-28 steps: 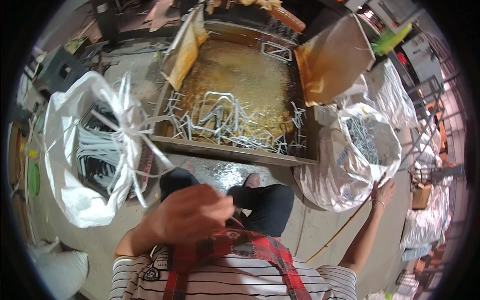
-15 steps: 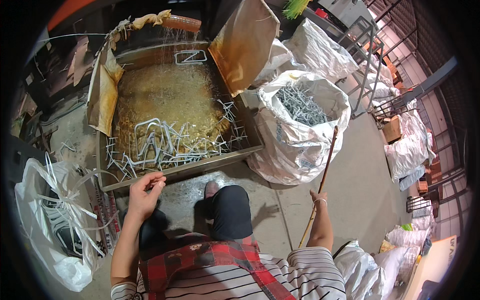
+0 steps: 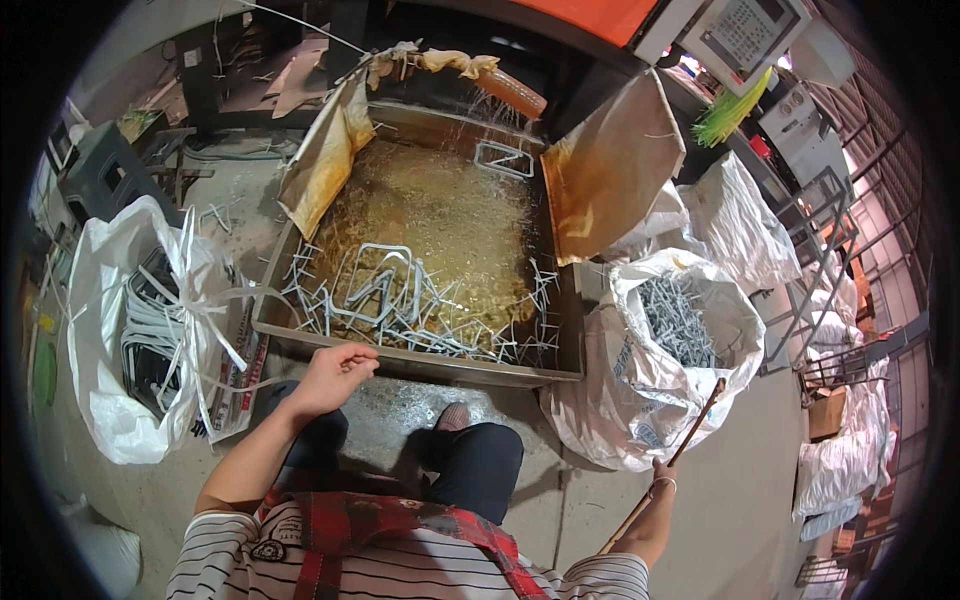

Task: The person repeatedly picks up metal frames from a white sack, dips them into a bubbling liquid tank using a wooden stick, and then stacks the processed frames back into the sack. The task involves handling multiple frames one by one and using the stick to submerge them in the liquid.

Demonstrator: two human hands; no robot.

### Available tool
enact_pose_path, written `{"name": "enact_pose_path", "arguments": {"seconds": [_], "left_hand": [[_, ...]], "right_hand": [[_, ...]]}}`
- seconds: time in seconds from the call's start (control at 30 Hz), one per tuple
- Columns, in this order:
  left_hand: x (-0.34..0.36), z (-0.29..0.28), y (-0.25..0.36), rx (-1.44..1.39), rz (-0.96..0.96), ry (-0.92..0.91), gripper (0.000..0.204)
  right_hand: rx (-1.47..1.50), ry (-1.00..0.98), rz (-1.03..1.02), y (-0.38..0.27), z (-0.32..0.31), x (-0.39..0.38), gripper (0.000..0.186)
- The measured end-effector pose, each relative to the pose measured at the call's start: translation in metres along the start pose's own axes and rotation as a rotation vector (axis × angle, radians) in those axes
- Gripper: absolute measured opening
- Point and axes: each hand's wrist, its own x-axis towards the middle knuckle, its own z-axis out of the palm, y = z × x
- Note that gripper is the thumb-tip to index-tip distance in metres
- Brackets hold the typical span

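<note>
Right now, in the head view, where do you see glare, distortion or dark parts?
Head view: fisheye bends the tray front edge and puts a black ring around the picture; wet water surface glints under the falling stream; white sack on the right is bright, almost washed out; left hand is sharp, right hand small near the wooden stick.
</note>
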Motion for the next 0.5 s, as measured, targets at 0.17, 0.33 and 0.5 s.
{"name": "enact_pose_path", "arguments": {"seconds": [0.17,0.33,0.5], "left_hand": [[-0.003,0.004,0.004,-0.095,-0.023,0.014,0.029],[0.018,0.056,0.015,-0.245,0.0,-0.225,0.047],[0.018,0.112,0.046,-0.555,0.129,-0.389,0.05]], "right_hand": [[-0.013,0.293,-0.294,-0.07,-0.007,-0.088,0.039],[0.155,0.268,-0.834,-0.184,-0.032,-0.199,0.037],[-0.197,-0.234,-1.297,-0.287,0.003,-0.322,0.05]]}}
